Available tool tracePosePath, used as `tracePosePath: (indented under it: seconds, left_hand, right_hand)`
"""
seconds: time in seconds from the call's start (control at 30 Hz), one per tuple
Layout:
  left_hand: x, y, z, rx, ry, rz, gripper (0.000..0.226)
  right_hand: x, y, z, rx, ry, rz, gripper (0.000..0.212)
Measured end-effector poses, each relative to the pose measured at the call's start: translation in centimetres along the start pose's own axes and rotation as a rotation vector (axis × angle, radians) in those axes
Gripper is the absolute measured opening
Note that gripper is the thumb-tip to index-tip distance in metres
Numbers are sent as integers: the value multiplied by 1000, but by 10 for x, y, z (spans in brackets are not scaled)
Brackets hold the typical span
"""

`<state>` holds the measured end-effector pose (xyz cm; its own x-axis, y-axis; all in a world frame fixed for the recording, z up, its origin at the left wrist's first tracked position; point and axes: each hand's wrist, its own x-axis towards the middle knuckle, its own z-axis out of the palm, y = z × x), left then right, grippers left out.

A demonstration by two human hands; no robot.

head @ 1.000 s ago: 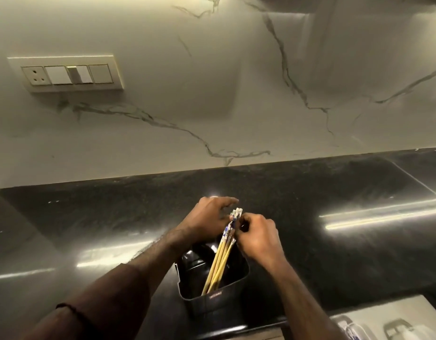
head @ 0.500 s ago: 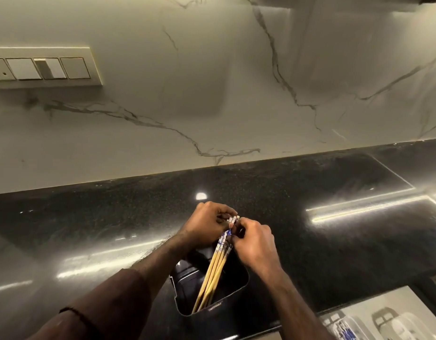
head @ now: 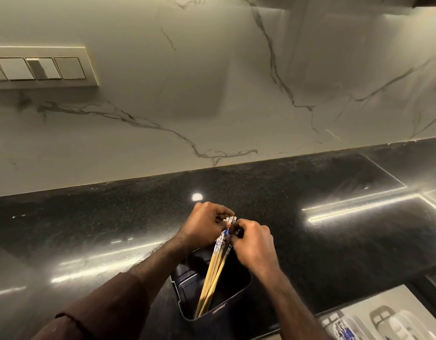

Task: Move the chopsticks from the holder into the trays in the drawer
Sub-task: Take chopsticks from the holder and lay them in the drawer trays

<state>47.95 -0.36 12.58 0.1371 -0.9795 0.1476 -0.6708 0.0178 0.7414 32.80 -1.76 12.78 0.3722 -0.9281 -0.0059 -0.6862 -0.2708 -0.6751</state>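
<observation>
Several wooden chopsticks [head: 213, 273] with blue-and-white patterned tops lean in a black rectangular holder [head: 219, 312] on the dark counter near its front edge. My left hand [head: 204, 225] curls around the patterned tops from the left. My right hand [head: 252, 246] pinches the same tops from the right, fingers bent over them. The lower ends of the chopsticks are hidden inside the holder. At the bottom right an open drawer shows white trays [head: 388, 322], one with blue-patterned pieces [head: 347, 331] in it.
The glossy black counter [head: 334, 241] stretches left and right, backed by a white marble wall [head: 212, 94]. A switch plate [head: 40, 67] is mounted on the wall at upper left. A seam or inset line crosses the counter at the far right.
The view has drifted so the switch plate sits further left and the drawer shows more. Both hands have closed tighter around the chopstick tops; the chopsticks stay in the holder.
</observation>
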Motion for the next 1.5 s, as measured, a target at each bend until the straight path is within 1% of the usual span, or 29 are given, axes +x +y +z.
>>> tracePosePath:
  seconds: [0.17, 0.33, 0.43, 0.57, 0.77, 0.83, 0.9, 0.97, 1.0, 1.17, 1.27, 1.37, 1.5]
  left_hand:
    - [-3, -2, -3, 21, 13, -11, 21]
    - [-4, 0, -8, 32, 36, -27, 17]
    - [-2, 3, -16, 39, 11, -18, 17]
    - [1, 10, -30, 6, 29, -1, 15]
    - [5, 32, -55, -95, 60, 65, 16]
    - [5, 41, -66, -141, 68, 86, 17]
    - [6, 51, -77, -171, 85, 103, 18]
    - [6, 61, -88, -173, 113, 131, 18]
    - [6, 67, -93, -172, 131, 149, 19]
    - [3, 91, -122, -246, 198, 220, 23]
    - [-3, 104, -136, -343, 230, 250, 25]
    - [-11, 119, -150, -397, 247, 315, 27]
    - [-23, 140, -163, -450, 242, 400, 29]
  right_hand:
    - [2, -1, 2, -5, -9, 2, 27]
    - [5, -2, 2, 13, -41, -7, 24]
    - [6, -5, 1, 21, -54, -13, 18]
    - [10, -10, -5, 74, -55, -36, 21]
    - [13, -20, -15, 290, -54, -69, 12]
    - [13, -21, -18, 383, -90, -107, 5]
    - [13, -23, -20, 521, -153, -110, 5]
    - [12, -25, -23, 660, -230, -102, 9]
    - [11, -26, -23, 690, -267, -117, 11]
    - [2, -36, -32, 721, -406, -204, 16]
    - [-10, -43, -38, 677, -424, -224, 17]
    - [-29, -50, -50, 666, -448, -202, 20]
    - [-60, -56, -63, 646, -457, -124, 39]
